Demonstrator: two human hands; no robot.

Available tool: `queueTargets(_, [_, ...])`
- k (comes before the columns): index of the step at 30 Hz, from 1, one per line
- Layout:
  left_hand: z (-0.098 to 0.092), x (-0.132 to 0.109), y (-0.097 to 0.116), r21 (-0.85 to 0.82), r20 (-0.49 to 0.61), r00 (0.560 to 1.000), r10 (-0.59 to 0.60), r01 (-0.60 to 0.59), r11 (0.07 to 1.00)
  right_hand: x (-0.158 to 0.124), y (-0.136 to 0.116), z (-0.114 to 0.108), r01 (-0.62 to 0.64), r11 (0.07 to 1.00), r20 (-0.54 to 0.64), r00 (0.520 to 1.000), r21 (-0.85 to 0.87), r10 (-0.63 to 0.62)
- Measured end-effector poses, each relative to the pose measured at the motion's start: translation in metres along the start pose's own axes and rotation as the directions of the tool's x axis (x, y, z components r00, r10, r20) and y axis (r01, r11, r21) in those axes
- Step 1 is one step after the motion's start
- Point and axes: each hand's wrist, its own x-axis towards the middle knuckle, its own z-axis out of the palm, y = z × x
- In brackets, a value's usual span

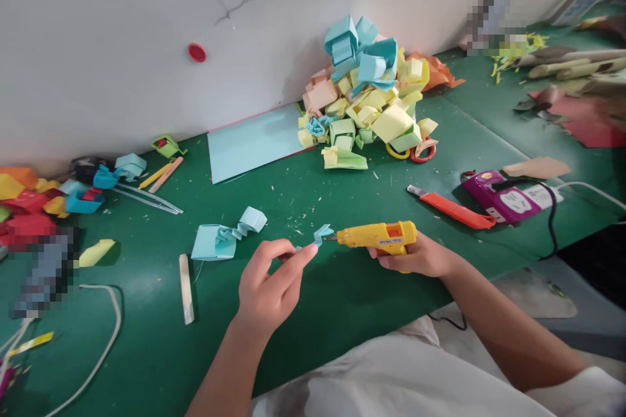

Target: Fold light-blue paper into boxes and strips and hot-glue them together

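Observation:
My left hand (274,277) pinches a small folded strip of light blue paper (322,234) between thumb and finger. A yellow hot glue gun (379,235) is gripped in my right hand (420,254), its nozzle pointing left at the paper strip. Nozzle tip and strip meet or nearly meet; I cannot tell whether they touch. Just left of my left hand lie a light blue paper box (214,242) and a smaller blue paper piece (253,219), joined by a pleated strip. A flat wooden stick (186,289) rests below them.
A heap of folded paper pieces (362,104) leans by the wall beside a blue sheet (254,143). To the right are a red utility knife (454,207) and a purple power strip (513,195). Tweezers (151,199), coloured paper pieces (29,202) and a white cable (115,319) lie left.

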Motion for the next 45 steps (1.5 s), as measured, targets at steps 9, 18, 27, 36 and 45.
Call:
queueTargets(9, [0.0, -0.004, -0.003, -0.039, 0.053, 0.998, 0.029, -0.027, 0.999, 0.001, 0.001, 0.0, -0.009, 1.0, -0.01, 1.0, -0.001, 0.009])
queueTargets(18, [-0.004, 0.003, -0.003, 0.033, -0.019, 1.0, 0.019, -0.018, 0.999, 0.001, -0.001, 0.0, -0.003, 1.0, -0.011, 1.0, -0.009, 0.003])
queueTargets(27, [-0.004, 0.005, -0.002, -0.047, -0.08, 0.97, -0.23, 0.227, 0.973, -0.003, 0.009, -0.005, -0.001, 0.998, -0.049, 0.999, 0.065, 0.004])
queueTargets(36, [0.015, -0.002, -0.007, -0.595, 0.431, 0.485, -0.761, 0.787, 0.165, -0.003, 0.021, 0.002, 0.211, 0.971, -0.097, 0.975, 0.112, -0.201])
queueTargets(45, [0.014, 0.002, 0.006, -0.583, 0.615, 0.447, -0.65, 0.812, 0.006, 0.002, 0.02, 0.018, 0.28, 0.952, -0.03, 0.96, 0.122, -0.279])
